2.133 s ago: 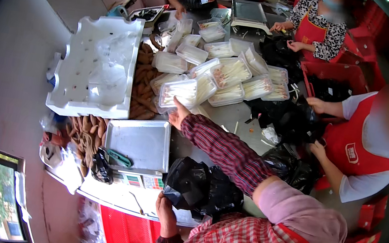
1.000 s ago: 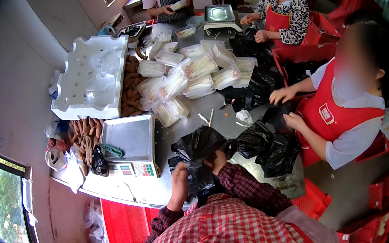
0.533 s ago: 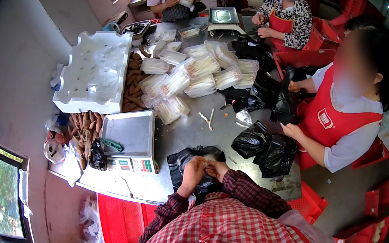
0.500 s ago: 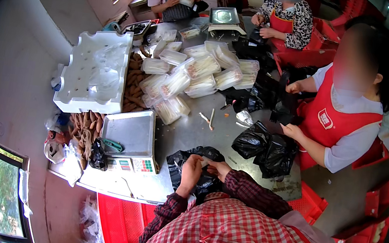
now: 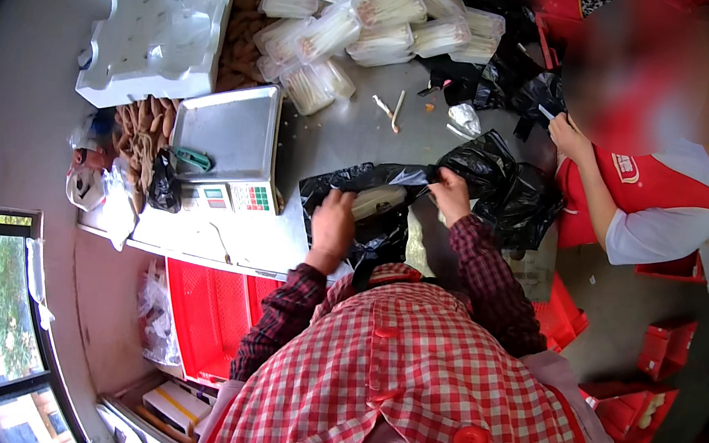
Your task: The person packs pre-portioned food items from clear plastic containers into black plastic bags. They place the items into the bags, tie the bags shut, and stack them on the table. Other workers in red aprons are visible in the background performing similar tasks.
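A black plastic bag (image 5: 337, 181) lies spread at the front edge of the metal table, its mouth pulled wide. Inside it shows a pale, clear-wrapped packet (image 5: 378, 201); the contents are not distinct. My left hand (image 5: 334, 224) is closed on the bag's left side, fingers curled at its edge. On the other side my right hand (image 5: 450, 196) pinches the bag's upper right rim. Just beyond my right hand lie filled, bunched black bags (image 5: 517, 194).
A weighing scale (image 5: 226, 135) with a green cutter (image 5: 194, 159) on it stands left. Behind are a white foam box (image 5: 165, 23), brown roots (image 5: 148, 124) and a heap of clear-wrapped trays (image 5: 389, 9). A co-worker in a red apron (image 5: 627, 187) handles a black bag at right.
My hands have moved apart from close together over the bag, and the bag is now stretched open with the packet showing. The head view has tilted down.
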{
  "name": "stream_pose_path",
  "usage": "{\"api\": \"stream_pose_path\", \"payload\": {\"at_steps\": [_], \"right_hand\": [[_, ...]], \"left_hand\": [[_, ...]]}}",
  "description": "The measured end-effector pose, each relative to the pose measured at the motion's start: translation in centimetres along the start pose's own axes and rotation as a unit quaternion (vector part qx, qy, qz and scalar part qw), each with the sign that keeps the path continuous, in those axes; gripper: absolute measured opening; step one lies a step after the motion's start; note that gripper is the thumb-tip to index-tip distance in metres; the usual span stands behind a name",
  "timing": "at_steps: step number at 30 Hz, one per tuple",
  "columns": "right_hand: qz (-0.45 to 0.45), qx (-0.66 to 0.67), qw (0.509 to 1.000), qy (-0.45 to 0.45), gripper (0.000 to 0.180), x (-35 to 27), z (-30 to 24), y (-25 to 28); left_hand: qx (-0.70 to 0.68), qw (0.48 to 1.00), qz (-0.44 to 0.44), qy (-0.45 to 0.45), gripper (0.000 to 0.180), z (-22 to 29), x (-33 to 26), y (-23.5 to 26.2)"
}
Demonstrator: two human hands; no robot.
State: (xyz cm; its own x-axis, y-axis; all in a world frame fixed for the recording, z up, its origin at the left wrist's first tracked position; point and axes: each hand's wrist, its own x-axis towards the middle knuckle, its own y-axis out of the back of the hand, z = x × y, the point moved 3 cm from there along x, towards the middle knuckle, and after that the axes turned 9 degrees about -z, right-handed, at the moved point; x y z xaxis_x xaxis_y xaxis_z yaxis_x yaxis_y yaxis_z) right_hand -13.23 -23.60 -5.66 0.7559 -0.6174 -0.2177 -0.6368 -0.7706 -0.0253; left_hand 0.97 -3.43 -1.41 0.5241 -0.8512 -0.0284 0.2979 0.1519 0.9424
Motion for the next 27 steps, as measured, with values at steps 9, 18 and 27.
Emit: {"api": "stream_pose_path", "payload": {"at_steps": [9, 18, 27], "right_hand": [[-0.11, -0.196, 0.972, -0.063, 0.017, -2.9, -4.9, -2.2], [-0.168, 0.251, 0.953, -0.016, 0.02, -5.1, -8.7, -2.6], [-0.206, 0.311, 0.926, 0.062, 0.021, -5.1, -10.1, -5.3]], "left_hand": [[-0.052, 0.996, 0.02, 0.071, 0.07, -1.6, -0.6, 4.3], [-0.061, 0.992, -0.065, 0.085, 0.024, -6.5, 0.5, 3.8], [-0.67, 0.735, -0.106, -0.002, 0.028, 1.1, 1.4, 9.3]]}}
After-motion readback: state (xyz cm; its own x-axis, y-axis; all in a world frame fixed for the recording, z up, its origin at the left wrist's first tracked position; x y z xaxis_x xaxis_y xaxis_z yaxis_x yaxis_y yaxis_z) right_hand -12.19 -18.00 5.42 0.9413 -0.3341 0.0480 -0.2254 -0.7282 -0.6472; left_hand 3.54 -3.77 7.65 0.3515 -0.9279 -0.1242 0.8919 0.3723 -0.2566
